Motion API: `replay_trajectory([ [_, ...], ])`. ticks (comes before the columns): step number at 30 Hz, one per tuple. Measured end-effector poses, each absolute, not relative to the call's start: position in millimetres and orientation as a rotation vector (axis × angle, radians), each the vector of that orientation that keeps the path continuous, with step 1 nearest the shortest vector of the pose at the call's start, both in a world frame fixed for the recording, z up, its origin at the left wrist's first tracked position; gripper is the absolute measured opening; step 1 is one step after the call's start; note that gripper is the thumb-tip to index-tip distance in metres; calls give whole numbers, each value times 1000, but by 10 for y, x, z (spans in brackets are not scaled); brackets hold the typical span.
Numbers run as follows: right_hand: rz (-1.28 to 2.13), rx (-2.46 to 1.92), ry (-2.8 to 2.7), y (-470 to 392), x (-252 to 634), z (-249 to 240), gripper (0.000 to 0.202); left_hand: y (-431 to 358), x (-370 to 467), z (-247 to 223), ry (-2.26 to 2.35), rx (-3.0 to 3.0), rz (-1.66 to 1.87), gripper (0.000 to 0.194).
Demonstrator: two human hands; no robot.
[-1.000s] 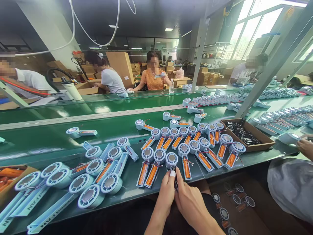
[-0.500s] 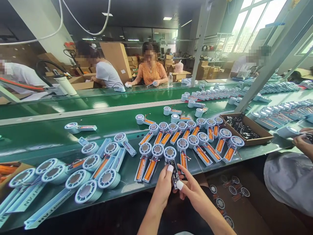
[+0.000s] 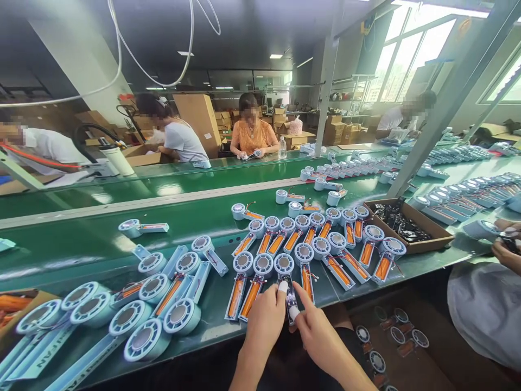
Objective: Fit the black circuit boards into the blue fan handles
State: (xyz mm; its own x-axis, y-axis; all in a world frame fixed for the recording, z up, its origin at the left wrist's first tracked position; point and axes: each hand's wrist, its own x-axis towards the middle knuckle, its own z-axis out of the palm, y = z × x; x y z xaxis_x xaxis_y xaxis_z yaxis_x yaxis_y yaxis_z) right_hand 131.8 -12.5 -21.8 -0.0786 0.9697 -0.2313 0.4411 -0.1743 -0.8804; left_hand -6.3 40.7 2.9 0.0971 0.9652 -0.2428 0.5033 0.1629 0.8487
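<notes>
In the head view, holds a black circuit board slantwise at the near edge of the green surface, about midway along, with the left grip and the right grip both narrowed on it. Presses the board's upper part with a white-covered left thumb and its lower end with a white-covered right thumb. Shows the board's top end overlapping the round head of a pale-blue fan; cannot tell touching from merely passing in front. Has rows of fans with orange strips in the handles farther in from the near edge, and a looser cluster of fans toward the near left corner. Shows an orange-filled box at that corner, and, to the right along the near edge, an open cardboard box of black parts. Farther right, shows a co-worker's hand with a dark piece, near another fan. Beyond the far edge, shows a person in an orange top handling a fan, just beside a clear bottle.
</notes>
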Motion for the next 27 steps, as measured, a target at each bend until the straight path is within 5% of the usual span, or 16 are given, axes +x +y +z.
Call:
replay_trajectory([
  [11, 517, -1967, -2052, -3, 1488, 31, 40, 393, 51, 44, 1799, 1770, 431, 40],
  [19, 386, -1917, -1983, 76, 1668, -17, 62, 481, 128, 102, 1965, 1890, 333, 39],
  [24, 431, -1911, -1842, 257, 2415, 452, 27, 524, 45, 113, 1984, 1957, 281, 42],
  [27, 195, -2089, -1534, 556, 3217, 807, 32, 445, 3, 44, 1995, 2078, 401, 46],
])
